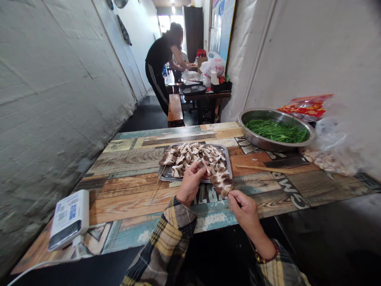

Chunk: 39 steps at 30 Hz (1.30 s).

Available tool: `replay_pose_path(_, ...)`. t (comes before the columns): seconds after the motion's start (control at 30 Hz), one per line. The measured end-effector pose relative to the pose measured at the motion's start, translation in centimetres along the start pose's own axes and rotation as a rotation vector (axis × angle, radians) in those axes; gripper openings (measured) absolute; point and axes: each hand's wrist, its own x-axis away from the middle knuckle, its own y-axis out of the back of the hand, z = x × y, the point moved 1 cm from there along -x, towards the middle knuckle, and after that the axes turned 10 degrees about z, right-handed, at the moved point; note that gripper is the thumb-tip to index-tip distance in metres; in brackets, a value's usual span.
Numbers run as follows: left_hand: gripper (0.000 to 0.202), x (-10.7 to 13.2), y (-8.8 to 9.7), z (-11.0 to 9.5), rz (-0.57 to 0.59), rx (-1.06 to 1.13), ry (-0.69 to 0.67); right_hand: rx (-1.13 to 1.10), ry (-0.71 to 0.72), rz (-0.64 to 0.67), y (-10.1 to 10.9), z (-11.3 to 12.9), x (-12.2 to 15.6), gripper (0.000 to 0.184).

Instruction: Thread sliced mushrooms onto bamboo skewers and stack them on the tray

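My left hand (193,180) is closed in a pinch on a small oyster mushroom piece (205,166) in front of the tray. Close by, my right hand (242,208) grips a thin skewer (250,241) just below a cluster of threaded oyster mushrooms (222,182). The skewer's lower end runs down past my right wrist. Behind both hands, a metal tray (228,159) holds a heap of loose oyster mushroom pieces (190,153). Another loaded skewer (159,182) leans on the tray's left edge, its mushrooms (167,157) resting inside.
Several bare skewers (264,169) lie right of the tray. A steel basin (253,139) of green chives (276,130) and plastic bags (336,139) stand at the right wall. A white boxy device (70,218) with a cable sits front left. A person (162,55) bends over a farther table.
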Motion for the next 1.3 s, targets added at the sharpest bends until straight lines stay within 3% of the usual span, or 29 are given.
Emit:
replay_pose_path(0.17,0.041,0.03,-0.04,0.02,0.019,-0.010,0.013,0.022,0.017,-0.001,0.01,0.10,-0.04,0.026)
replay_pose_path(0.4,0.021,0.04,-0.28,-0.10,0.015,0.012,-0.023,0.020,0.017,0.015,0.07,0.17,-0.08,0.026)
replay_pose_path(0.93,0.030,0.15,-0.36,-0.12,-0.069,0.032,0.021,0.079,0.056,0.027,-0.13,0.26,-0.07,0.026)
replay_pose_path(1.3,0.022,0.12,-0.45,0.49,-0.093,0.038,0.021,0.112,0.075,0.020,-0.25,0.37,-0.27,0.026)
